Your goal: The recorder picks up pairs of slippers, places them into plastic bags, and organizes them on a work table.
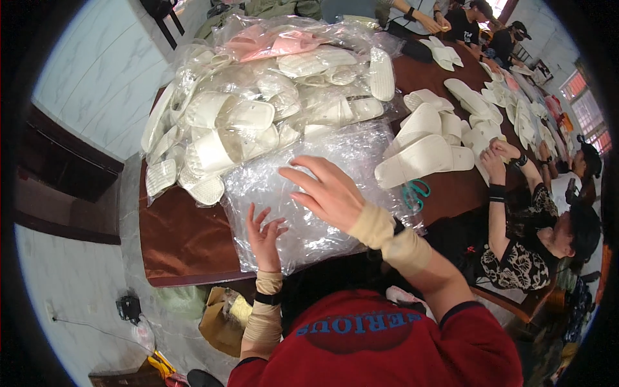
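A stack of clear plastic bags (pixel 322 226) lies flat at the front of the brown-covered table. Above its left part, my left hand (pixel 263 237) is held with fingers apart and nothing in it. My right hand (pixel 327 193) reaches over the middle of the bags, fingers spread and bent, also holding nothing; whether its fingertips touch the plastic I cannot tell. Behind the bags rises a heap of white slippers in clear bags (pixel 242 116), with a pink bagged pair (pixel 293 44) on top. Loose white slippers (pixel 416 160) are piled to the right of my right hand.
Teal-handled scissors (pixel 416 195) lie at the right edge of the bags. Beyond, more white slippers (pixel 516 113) line the long table, where co-workers sit; one person's hands (pixel 500 161) are close by on the right. An opened cardboard box (pixel 222 322) stands on the floor at lower left.
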`<state>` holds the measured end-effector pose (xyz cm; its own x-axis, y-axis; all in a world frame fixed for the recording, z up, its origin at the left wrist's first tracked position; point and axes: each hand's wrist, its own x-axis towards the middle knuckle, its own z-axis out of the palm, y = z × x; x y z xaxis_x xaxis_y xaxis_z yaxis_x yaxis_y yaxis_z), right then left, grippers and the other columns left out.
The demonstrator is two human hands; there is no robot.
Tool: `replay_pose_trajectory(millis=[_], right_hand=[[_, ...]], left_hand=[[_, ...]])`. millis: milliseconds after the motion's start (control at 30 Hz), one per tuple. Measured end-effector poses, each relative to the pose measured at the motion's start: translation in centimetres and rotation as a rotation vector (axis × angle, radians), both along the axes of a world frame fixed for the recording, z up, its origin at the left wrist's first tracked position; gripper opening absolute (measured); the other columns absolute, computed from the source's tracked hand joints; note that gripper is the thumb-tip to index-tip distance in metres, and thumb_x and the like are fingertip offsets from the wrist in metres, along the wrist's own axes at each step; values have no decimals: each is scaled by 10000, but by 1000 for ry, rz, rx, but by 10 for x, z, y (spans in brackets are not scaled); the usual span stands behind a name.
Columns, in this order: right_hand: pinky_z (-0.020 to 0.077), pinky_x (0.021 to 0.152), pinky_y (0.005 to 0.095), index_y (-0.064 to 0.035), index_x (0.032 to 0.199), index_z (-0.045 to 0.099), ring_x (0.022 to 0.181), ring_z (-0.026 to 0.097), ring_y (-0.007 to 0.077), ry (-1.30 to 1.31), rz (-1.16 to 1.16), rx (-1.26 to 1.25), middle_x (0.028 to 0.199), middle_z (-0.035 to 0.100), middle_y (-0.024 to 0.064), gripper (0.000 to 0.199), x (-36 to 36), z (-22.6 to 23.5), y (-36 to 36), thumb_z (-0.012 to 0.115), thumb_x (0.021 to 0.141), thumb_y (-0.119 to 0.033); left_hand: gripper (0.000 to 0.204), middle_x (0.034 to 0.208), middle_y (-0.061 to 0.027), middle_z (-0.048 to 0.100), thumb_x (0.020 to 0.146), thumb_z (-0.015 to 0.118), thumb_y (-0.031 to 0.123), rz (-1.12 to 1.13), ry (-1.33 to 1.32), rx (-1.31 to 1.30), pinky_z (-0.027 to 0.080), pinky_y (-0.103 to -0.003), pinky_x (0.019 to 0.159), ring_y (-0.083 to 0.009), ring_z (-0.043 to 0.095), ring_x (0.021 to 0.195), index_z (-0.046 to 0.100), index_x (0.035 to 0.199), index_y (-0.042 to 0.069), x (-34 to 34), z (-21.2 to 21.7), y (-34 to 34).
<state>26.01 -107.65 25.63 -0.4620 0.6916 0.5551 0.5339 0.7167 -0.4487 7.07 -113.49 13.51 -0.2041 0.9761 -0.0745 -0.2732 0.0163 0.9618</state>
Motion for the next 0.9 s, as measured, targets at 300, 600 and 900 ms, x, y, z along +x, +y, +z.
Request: replay_pose_trajectory(millis=[300,600,900], right_hand=[[158,1074,636,-298,1425,336,1396,180,340,-414,-197,-157,1500,244,106,629,40,-119,-30,592,855,-369],[229,1093,513,-219,1296,511,1332,318,321,-351,-136,-279,1417,383,130,456,79,-153,-3,558,877,-391],[502,773,407,-144,1230,527,928,619,288,-749,-542,-312,1205,528,80,481,243,-86,31,619,759,-102]], left_hand=[[660,1443,-114,344,817,590,-38,91,791,131,428,-466,961,-272,434,1260,371,1412,145,-24,22,-1],[644,1550,-56,158,870,516,490,-400,1736,44,78,-620,1083,-335,108,1424,318,1443,274,-38,-49,0],[694,1543,-60,186,871,489,552,-372,1532,60,56,-608,1089,-330,119,1423,293,1457,238,-39,-47,10]])
